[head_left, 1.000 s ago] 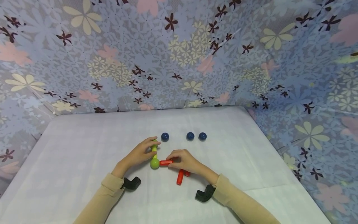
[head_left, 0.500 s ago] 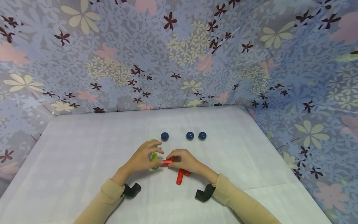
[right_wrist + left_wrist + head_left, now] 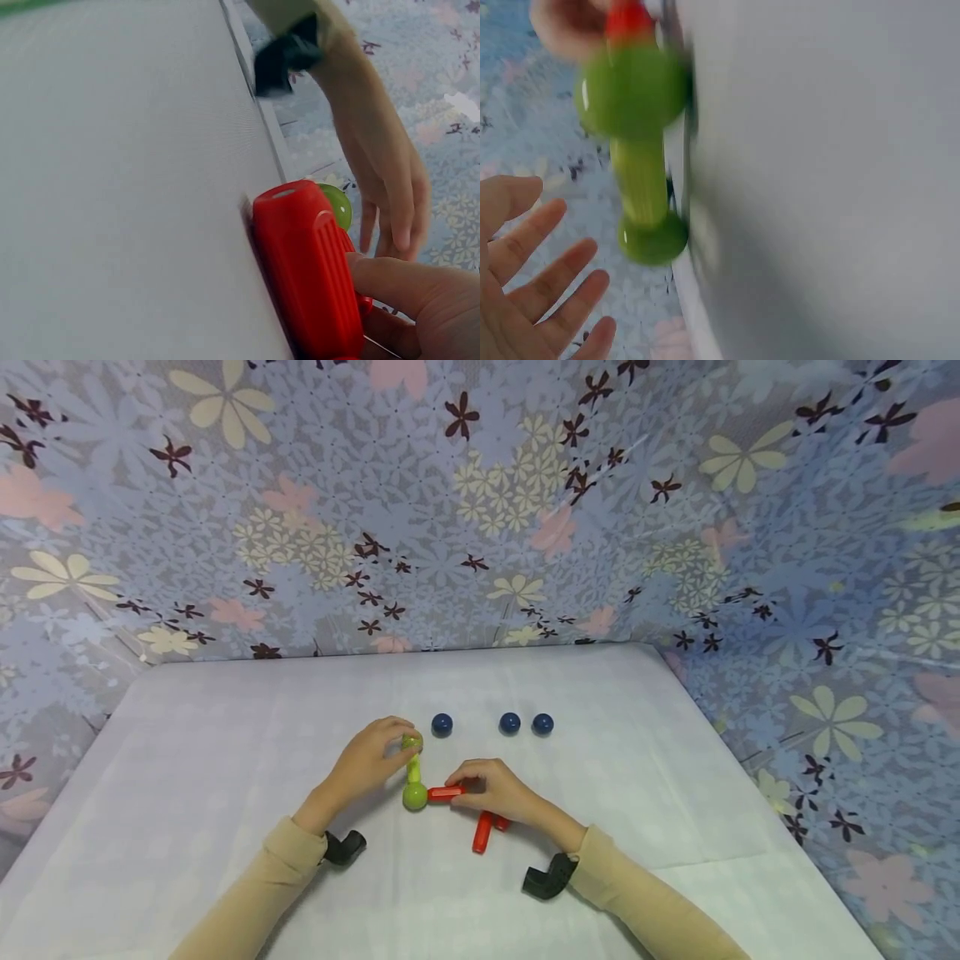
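Observation:
A yellow-green rod point(image 3: 414, 772) joins a near green ball point(image 3: 415, 797) to a far green ball point(image 3: 412, 742) on the table. From the near ball a red rod point(image 3: 442, 794) points right, and my right hand point(image 3: 491, 789) pinches its other end. My left hand point(image 3: 372, 756) is around the far ball in the head view. Its fingers point(image 3: 555, 289) are spread and apart from that ball in the left wrist view. Loose red rods lie below my right hand, one of them point(image 3: 482, 833) pointing toward me; another is partly hidden.
Behind the hands lie a blue ball point(image 3: 442, 725) and two more blue balls side by side, one of them point(image 3: 510, 723) nearer the middle. A white cloth covers the table point(image 3: 225, 760). Flowered fabric point(image 3: 420, 510) hangs behind it and along the right side.
My left hand came down over the near green ball and red rod, then drew back to the far green ball. My right hand has kept its pinch on the red rod.

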`<state>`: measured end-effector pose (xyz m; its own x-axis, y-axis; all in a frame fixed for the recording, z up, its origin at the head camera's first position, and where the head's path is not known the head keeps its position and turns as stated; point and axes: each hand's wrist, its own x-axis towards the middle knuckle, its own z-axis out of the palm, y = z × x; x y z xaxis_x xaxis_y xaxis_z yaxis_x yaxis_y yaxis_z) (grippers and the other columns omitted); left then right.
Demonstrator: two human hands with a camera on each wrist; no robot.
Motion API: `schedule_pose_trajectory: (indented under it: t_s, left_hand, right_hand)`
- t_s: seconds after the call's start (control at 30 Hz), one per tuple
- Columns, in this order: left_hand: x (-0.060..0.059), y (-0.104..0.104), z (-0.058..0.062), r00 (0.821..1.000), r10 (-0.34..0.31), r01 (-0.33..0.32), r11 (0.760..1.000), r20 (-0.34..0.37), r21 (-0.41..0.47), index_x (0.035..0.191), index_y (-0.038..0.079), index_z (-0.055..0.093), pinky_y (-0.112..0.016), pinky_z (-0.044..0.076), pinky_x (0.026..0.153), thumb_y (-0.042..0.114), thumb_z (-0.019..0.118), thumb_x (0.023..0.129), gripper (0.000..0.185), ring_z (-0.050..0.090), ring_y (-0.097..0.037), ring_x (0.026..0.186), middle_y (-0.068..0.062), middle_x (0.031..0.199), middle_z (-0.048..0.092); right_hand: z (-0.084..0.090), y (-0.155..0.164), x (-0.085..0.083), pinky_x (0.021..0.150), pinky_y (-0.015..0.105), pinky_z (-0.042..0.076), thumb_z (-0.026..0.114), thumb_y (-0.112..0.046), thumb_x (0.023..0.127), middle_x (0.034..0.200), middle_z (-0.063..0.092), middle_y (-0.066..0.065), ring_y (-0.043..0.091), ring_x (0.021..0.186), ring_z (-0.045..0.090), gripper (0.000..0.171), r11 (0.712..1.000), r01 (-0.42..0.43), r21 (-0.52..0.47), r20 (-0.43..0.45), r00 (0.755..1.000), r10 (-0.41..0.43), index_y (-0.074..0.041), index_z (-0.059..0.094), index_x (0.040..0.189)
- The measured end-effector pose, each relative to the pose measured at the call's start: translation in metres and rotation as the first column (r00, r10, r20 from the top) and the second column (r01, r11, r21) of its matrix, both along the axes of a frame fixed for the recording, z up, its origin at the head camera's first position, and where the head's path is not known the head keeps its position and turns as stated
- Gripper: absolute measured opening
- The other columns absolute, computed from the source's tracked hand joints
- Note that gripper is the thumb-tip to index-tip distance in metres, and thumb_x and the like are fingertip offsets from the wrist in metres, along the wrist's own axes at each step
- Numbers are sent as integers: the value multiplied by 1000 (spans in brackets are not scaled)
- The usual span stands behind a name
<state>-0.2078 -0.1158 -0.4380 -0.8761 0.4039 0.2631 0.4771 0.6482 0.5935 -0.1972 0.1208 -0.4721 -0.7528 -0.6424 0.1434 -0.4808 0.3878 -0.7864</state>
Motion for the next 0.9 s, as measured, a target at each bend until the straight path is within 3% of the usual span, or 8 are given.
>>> schedule_pose_trajectory:
  t_s: [0.1,0.2,0.4,0.5,0.67,0.9]
  left_hand:
    - [-19,0,4,997,2,-1,1000,77,-19,110,14,61,-46,39,99,24,58,87,26,50,-25,116,-4,117,58]
    - [-34,3,5,988,-34,39,999,148,-34,117,14,57,-47,38,99,25,56,88,31,48,-27,118,-6,121,56]
    - [-54,15,2,970,-108,117,993,219,-25,124,14,52,-47,38,99,24,56,88,37,48,-28,117,-7,124,54]
    - [-57,19,-3,968,-128,141,989,216,-47,124,16,53,-46,38,99,25,56,88,37,48,-27,118,-7,124,54]
    - [-59,25,-6,974,-136,156,982,180,-102,123,17,53,-45,38,100,26,56,88,36,48,-26,118,-7,124,54]
    - [-59,29,-5,974,-131,155,981,183,-121,119,16,55,-45,38,100,23,57,87,33,48,-26,118,-7,123,54]
  right_hand:
    - [0,1,1,79,20,45,70,-20,77,91,67,-4,12,84,56,22,1000,13,18,22,1000,-14,-18,67,99]
    - [4,0,4,80,22,45,69,-15,78,93,67,1,18,85,56,23,999,17,35,37,999,-19,-14,66,101]
    - [28,-2,13,80,27,47,67,-9,79,93,67,10,23,85,56,22,999,-16,28,24,1000,15,-4,65,100]
    - [31,-3,15,79,26,48,67,-8,78,92,67,10,23,84,57,22,1000,-18,25,16,1000,18,-3,66,99]
    - [12,-3,7,78,28,49,68,-10,78,92,67,7,23,84,58,22,1000,-3,14,0,1000,3,-7,66,99]
    - [-1,1,-1,77,20,47,70,-19,77,92,67,-3,10,82,57,21,1000,-16,-7,2,1000,16,-17,67,98]
